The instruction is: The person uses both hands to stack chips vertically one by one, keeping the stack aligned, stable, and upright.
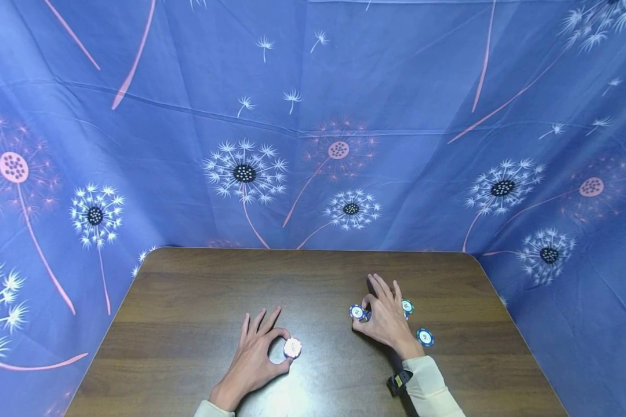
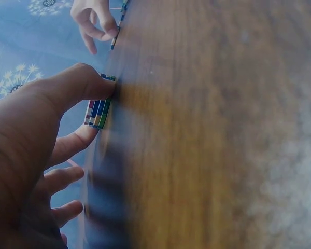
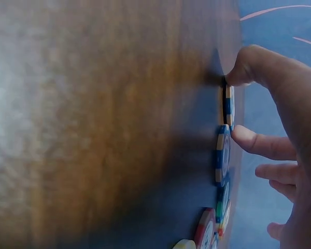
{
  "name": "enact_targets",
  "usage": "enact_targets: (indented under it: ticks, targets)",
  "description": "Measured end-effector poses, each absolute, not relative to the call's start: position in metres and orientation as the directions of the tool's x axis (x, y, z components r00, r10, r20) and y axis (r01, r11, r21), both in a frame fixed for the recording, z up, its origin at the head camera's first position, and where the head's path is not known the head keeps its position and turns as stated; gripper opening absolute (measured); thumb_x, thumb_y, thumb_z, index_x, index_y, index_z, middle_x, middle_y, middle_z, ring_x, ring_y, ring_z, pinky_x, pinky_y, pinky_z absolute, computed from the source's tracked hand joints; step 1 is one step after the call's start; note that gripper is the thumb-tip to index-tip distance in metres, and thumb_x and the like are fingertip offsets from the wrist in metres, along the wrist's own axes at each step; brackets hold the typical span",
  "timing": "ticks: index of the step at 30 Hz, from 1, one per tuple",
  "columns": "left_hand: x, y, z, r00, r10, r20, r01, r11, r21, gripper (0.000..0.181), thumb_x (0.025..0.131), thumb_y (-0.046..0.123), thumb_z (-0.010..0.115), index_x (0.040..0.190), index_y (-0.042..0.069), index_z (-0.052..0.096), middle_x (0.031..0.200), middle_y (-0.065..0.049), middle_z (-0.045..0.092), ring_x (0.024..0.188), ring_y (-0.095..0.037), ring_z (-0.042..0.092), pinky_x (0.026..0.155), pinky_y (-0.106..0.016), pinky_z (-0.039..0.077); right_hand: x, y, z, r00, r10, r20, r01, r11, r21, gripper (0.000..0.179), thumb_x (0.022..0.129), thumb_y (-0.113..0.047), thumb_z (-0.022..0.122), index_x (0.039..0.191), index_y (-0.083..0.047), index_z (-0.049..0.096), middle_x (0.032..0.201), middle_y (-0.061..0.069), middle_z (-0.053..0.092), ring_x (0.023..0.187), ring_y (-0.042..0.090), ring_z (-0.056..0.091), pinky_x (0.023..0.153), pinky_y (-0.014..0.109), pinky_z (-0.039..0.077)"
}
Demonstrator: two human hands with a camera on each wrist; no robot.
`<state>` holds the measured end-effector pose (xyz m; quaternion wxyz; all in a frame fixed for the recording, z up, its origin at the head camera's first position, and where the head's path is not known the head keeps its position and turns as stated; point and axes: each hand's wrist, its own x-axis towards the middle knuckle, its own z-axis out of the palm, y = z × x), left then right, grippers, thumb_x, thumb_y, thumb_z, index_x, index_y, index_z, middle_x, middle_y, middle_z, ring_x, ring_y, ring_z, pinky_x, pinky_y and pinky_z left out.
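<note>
On the left of the table, my left hand (image 1: 255, 359) pinches a short stack of poker chips (image 1: 292, 348) by its sides between thumb and index finger, other fingers spread. White shows on top in the head view; the left wrist view reveals blue and green layers in the stack (image 2: 99, 111). Farther right, my right hand (image 1: 387, 317) pinches the edges of a blue-and-white poker chip (image 1: 356, 312), thumb and index finger low at the tabletop. Close beside that chip lies another blue chip (image 3: 223, 155), partly hidden by the hand in the head view.
Beyond the right hand lies a green-edged chip (image 1: 408, 306), and near its wrist another blue chip (image 1: 425, 337). The right wrist view also holds a red chip (image 3: 205, 229) and a pale yellow chip (image 3: 185, 244). A blue dandelion-print cloth (image 1: 302, 202) hangs behind the brown wooden table (image 1: 188, 301).
</note>
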<state>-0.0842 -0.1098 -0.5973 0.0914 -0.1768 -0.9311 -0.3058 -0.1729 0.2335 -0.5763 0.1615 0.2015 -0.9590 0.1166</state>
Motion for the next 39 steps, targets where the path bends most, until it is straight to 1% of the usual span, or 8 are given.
enact_targets:
  ticks: [9,18,29,34,39]
  targets:
    - [-0.085,-0.11,-0.598,-0.918,0.274,0.286,0.39,0.752,0.531,0.039,0.068,0.035,0.092,0.098,0.031,0.068,0.162,-0.013,0.053,0.151,-0.051,0.04,0.125,-0.074,0.013,-0.161,0.233,-0.574,-0.841,-0.37,0.394,-0.456,0.877,-0.149,0.037,0.062,-0.042,0.088,0.074,-0.017,0.062,0.154,0.027,0.055,0.146,0.046,0.047,0.117,0.077,0.03]
    - [-0.084,-0.11,-0.597,-0.928,0.267,0.261,0.37,0.755,0.542,0.037,0.07,0.035,0.091,0.1,0.032,0.069,0.163,-0.013,0.051,0.152,-0.05,0.038,0.125,-0.073,0.012,-0.15,0.228,-0.572,-0.846,-0.373,0.381,-0.459,0.873,-0.165,0.037,0.064,-0.043,0.088,0.075,-0.018,0.062,0.155,0.027,0.054,0.147,0.052,0.043,0.117,0.075,0.031]
    - [-0.085,-0.11,-0.598,-0.924,0.272,0.27,0.379,0.75,0.542,0.038,0.071,0.035,0.091,0.1,0.032,0.068,0.164,-0.013,0.05,0.152,-0.05,0.038,0.125,-0.073,0.012,-0.14,0.218,-0.567,-0.857,-0.381,0.347,-0.457,0.873,-0.169,0.036,0.068,-0.043,0.087,0.078,-0.018,0.063,0.158,0.024,0.052,0.151,0.048,0.039,0.118,0.076,0.03]
    - [-0.084,-0.11,-0.598,-0.921,0.275,0.274,0.384,0.751,0.537,0.038,0.071,0.036,0.091,0.1,0.032,0.068,0.164,-0.013,0.05,0.152,-0.05,0.038,0.126,-0.073,0.012,-0.137,0.214,-0.566,-0.846,-0.389,0.364,-0.477,0.858,-0.192,0.036,0.066,-0.041,0.088,0.078,-0.019,0.064,0.159,0.023,0.052,0.151,0.048,0.04,0.117,0.075,0.031]
    - [-0.084,-0.11,-0.597,-0.922,0.273,0.276,0.383,0.755,0.532,0.038,0.071,0.036,0.092,0.1,0.032,0.069,0.163,-0.014,0.051,0.152,-0.05,0.039,0.125,-0.073,0.013,-0.133,0.206,-0.567,-0.816,-0.417,0.401,-0.522,0.829,-0.202,0.036,0.064,-0.039,0.089,0.078,-0.018,0.063,0.157,0.024,0.053,0.149,0.049,0.042,0.116,0.077,0.032]
